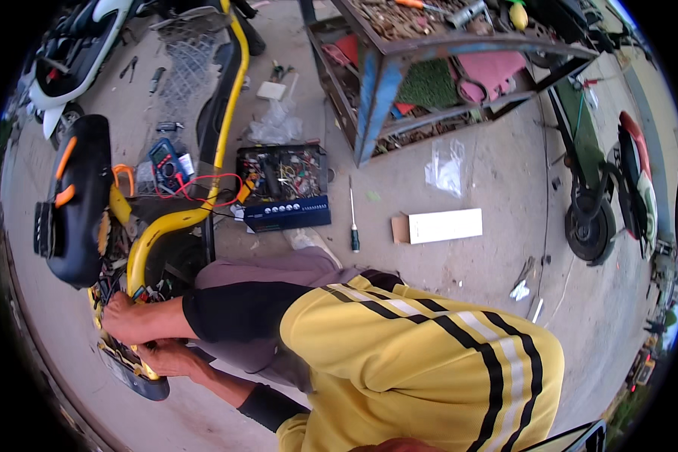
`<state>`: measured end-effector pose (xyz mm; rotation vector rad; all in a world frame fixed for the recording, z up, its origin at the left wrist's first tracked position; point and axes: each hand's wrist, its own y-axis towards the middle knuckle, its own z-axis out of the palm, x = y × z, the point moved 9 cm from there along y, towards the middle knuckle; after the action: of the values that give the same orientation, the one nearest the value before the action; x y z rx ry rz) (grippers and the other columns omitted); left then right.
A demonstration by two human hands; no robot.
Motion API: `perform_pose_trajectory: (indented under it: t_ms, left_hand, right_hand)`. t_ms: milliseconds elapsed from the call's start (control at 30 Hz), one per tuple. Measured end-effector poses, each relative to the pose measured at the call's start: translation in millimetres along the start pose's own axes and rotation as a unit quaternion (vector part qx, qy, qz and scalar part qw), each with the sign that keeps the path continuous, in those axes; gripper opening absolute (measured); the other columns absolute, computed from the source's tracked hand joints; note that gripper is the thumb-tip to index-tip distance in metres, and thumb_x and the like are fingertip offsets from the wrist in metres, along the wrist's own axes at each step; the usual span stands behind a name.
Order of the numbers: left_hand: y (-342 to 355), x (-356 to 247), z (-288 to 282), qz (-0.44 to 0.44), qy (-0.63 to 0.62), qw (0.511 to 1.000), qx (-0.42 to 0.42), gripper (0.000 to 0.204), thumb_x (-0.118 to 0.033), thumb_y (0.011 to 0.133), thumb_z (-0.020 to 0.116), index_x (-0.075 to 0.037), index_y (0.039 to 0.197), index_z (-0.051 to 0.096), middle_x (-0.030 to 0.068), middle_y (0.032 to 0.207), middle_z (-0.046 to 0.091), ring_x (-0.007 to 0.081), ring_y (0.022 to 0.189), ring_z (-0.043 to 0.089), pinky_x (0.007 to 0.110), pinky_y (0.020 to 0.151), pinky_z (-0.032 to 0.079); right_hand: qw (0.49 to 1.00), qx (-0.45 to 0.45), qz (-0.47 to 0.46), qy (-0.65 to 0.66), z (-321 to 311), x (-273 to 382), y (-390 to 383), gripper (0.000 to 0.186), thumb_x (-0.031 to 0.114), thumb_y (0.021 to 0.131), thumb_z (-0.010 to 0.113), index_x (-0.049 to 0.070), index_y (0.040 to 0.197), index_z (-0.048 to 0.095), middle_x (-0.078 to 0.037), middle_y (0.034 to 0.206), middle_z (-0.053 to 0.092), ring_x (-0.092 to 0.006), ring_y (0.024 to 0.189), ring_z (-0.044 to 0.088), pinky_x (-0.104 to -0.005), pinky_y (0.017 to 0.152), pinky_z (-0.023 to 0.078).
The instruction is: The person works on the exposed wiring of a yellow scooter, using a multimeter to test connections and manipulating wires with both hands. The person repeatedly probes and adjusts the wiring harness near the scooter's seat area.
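Both my hands are at the rear of a yellow-framed electric scooter [175, 224], among its exposed wires [148, 292] below the raised black seat [83, 203]. My right hand [117, 315] is closed with fingers curled down into the wiring; what it grips is hidden. Close beside it, my left hand [164, 358] bends its fingers inward near the yellow tail piece [145, 368], and I cannot make out what is between them. A blue multimeter [166, 162] lies on the footboard, its red lead [217, 181] looping toward a parts box.
The dark box [282, 177] of small parts sits by my foot, with a blue carton [288, 214] against it. A screwdriver [353, 218] and white box [444, 226] lie on the ground. A metal rack [369, 98] stands beyond; another scooter [587, 188] is at right.
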<state>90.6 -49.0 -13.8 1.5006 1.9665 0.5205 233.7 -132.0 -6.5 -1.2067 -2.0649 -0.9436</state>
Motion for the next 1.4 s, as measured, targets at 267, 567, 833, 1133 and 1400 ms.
perform_pose_trajectory:
  t_ms: [267,567,833,1133,1400]
  left_hand:
    - [12.4,6.7,25.6,0.02,-0.141,0.99,-0.018,0.03,-0.021,0.1,0.069,0.004,0.116,0.074,0.021,0.106,0.077,0.0375,0.09,0.072,0.048,0.083,0.054]
    - [7.6,13.7,13.8,0.089,-0.074,0.993,-0.021,0.023,-0.018,0.099,0.07,0.004,0.098,0.071,0.0181,0.09,0.075,0.0344,0.076,0.071,0.048,0.069,0.054]
    - [18.2,-10.5,24.5,0.162,-0.012,0.987,-0.017,0.021,-0.018,0.096,0.073,0.002,0.098,0.069,0.0158,0.088,0.073,0.0319,0.075,0.071,0.046,0.068,0.054]
    - [15.2,-12.2,17.7,0.024,-0.107,0.994,-0.013,0.018,-0.004,0.095,0.07,0.0,0.112,0.072,0.0167,0.097,0.073,0.0319,0.078,0.07,0.043,0.073,0.056]
    - [-3.1,-34.9,-7.3,-0.048,-0.115,0.991,-0.043,0.02,-0.004,0.094,0.071,-0.003,0.113,0.073,0.0187,0.098,0.067,0.042,0.083,0.07,0.051,0.072,0.057]
  right_hand:
    - [0.99,-0.136,-0.008,0.035,-34.9,7.6,-29.7,0.019,0.017,0.082,0.074,0.008,0.099,0.079,-0.018,0.104,0.074,-0.0343,0.099,0.073,-0.0469,0.08,0.056]
    - [0.971,-0.222,-0.022,0.084,-47.5,33.4,-74.3,0.021,0.018,0.081,0.071,0.008,0.099,0.075,-0.017,0.104,0.07,-0.0341,0.1,0.068,-0.0464,0.082,0.053]
    - [0.959,-0.268,-0.009,0.092,-75.9,29.6,-87.8,0.022,0.018,0.081,0.069,0.008,0.1,0.072,-0.017,0.103,0.066,-0.0338,0.101,0.064,-0.0459,0.085,0.049]
    - [0.979,-0.192,-0.003,0.071,-96.1,-20.8,-108.2,0.017,0.018,0.084,0.069,0.008,0.097,0.075,-0.014,0.097,0.07,-0.0368,0.09,0.069,-0.0462,0.077,0.056]
    - [0.977,-0.171,-0.043,0.119,-126.8,-29.8,-115.7,0.015,0.006,0.095,0.073,0.001,0.11,0.076,-0.018,0.107,0.073,-0.0401,0.098,0.071,-0.0428,0.088,0.055]
